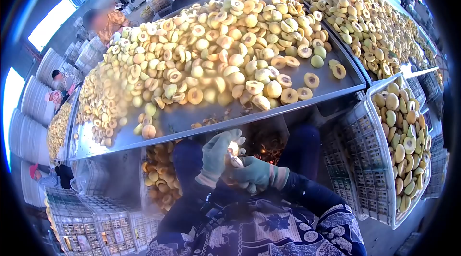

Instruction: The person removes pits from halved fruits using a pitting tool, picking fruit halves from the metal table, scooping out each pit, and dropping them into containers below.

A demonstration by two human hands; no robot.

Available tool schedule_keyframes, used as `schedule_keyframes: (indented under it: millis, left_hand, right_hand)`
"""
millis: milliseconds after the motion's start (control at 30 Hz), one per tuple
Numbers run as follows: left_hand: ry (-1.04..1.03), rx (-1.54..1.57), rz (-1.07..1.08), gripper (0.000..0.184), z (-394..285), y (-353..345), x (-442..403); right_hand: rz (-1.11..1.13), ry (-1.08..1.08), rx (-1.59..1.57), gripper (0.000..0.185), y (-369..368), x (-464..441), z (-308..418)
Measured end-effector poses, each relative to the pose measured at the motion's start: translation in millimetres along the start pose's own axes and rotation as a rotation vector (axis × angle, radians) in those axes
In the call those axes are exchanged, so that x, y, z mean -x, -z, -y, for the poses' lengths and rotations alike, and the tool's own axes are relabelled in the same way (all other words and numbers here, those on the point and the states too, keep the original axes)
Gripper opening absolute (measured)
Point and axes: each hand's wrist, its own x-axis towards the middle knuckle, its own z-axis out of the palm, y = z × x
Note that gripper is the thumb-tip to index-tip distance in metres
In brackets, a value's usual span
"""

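Both my hands wear grey-green gloves and meet in front of my lap, below the edge of the metal table. My left hand (216,155) is closed on a pale fruit piece (233,149) that shows between its fingers and thumb. My right hand (256,174) is curled just beside it, around a small tool (236,161) with a metal part against the fruit; its exact shape is hard to make out. Ahead, a large heap of halved yellow fruit (201,54) covers much of the metal table (192,122).
A crate of fruit halves (401,145) stands at the right. Another batch of fruit (163,174) lies below the table, left of my knees. Stacked crates (105,225) stand at lower left. Co-workers sit beyond the table and at far left. A second fruit heap (370,30) lies at upper right.
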Motion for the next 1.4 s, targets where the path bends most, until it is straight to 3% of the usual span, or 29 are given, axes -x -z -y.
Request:
schedule_keyframes:
  millis: [133, 200, 233, 333, 433, 533, 633, 733, 833, 900, 967, 1067, 1167, 1200, 1400]
  left_hand:
    - [-0.013, 0.008, 0.003, 0.025, 2.1, 5.4, 2.5]
    - [-0.006, -0.063, 0.004, 0.027, 1.2, 8.5, 1.7]
    - [0.08, 0.004, 0.05, 0.027, -1.3, 11.2, -0.7]
    - [0.291, 0.189, 0.206, 0.03, -7.5, 24.7, -9.6]
    - [0.19, 0.079, 0.134, 0.029, -8.4, 21.2, -3.7]
    - [0.019, 0.006, 0.003, 0.027, -1.9, 15.1, 2.7]
    - [0.111, 0.023, 0.025, 0.024, -8.1, 18.4, 2.8]
    - [-0.034, -0.002, -0.017, 0.025, -8.3, 11.0, 8.0]
    - [-0.029, -0.061, -0.097, 0.025, -6.4, 9.4, 6.3]
    - [0.065, -0.076, -0.015, 0.027, -9.6, 14.5, 4.1]
    - [0.218, -0.03, 0.11, 0.028, -14.2, 22.8, 1.7]
    - [0.125, -0.033, 0.066, 0.028, -14.4, 17.4, 5.4]
    - [0.012, -0.044, -0.023, 0.028, -7.6, 16.9, 1.7]
    - [-0.018, -0.054, -0.058, 0.027, -2.6, 17.6, 2.2]
    - [-0.119, 0.112, -0.158, 0.03, 2.9, 11.6, -0.8]
  right_hand:
    - [0.099, -0.037, -0.125, 0.014, 4.3, -2.7, -2.0]
    - [0.036, 0.022, 0.092, 0.015, 1.1, -4.6, -1.9]
    - [0.004, 0.05, 0.196, 0.016, -0.1, -5.0, -3.0]
    - [0.027, -0.033, 0.107, 0.018, -0.2, -5.3, 2.7]
    - [0.114, 0.05, -0.233, 0.021, -1.7, -11.2, -4.1]
    - [0.051, -0.1, -0.249, 0.023, -3.9, -8.2, -3.7]
    - [0.101, -0.081, -0.193, 0.023, -0.5, -12.8, -6.6]
    - [0.347, -0.091, -0.508, 0.022, 5.9, -19.6, -16.1]
    - [0.404, -0.069, -0.521, 0.018, -0.6, -21.3, -17.7]
    - [0.201, -0.02, -0.349, 0.016, -15.1, -13.3, -9.1]
    - [0.14, -0.029, -0.33, 0.016, -16.5, -11.3, -7.7]
    - [0.354, -0.082, -0.61, 0.022, -0.2, -22.3, -17.5]
    - [0.526, -0.078, -0.694, 0.028, 1.2, -28.9, -25.7]
    - [0.528, -0.07, -0.746, 0.035, 1.8, -34.0, -31.7]
    - [0.63, 0.053, -0.878, 0.031, -5.6, -42.8, -39.3]
